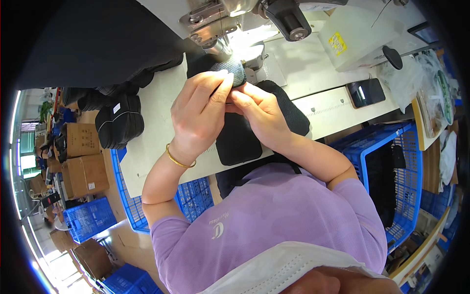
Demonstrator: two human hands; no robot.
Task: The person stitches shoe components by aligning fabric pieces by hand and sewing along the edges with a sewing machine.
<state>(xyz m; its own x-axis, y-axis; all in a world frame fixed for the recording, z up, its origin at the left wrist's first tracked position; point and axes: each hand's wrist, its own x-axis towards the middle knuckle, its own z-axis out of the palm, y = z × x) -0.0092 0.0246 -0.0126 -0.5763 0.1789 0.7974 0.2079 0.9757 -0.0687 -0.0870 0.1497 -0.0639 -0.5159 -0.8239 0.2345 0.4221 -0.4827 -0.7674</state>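
A black knitted fabric piece (pixel 240 139) lies on the white table (pixel 152 147) and hangs over its near edge. Its grey-blue end (pixel 236 71) sits under the lit head of a sewing machine (pixel 220 19). My left hand (pixel 198 115), with a gold bracelet on the wrist, pinches that end with its fingertips. My right hand (pixel 262 112) presses on the fabric right beside it, thumb touching the left fingers. Both hands are just in front of the needle area.
A stack of black fabric pieces (pixel 120 122) sits at the table's left. A dark phone (pixel 366 92) lies at the right. Blue plastic crates (pixel 391 166) stand right and under the table (pixel 191 196). Cardboard boxes (pixel 83 157) are at left.
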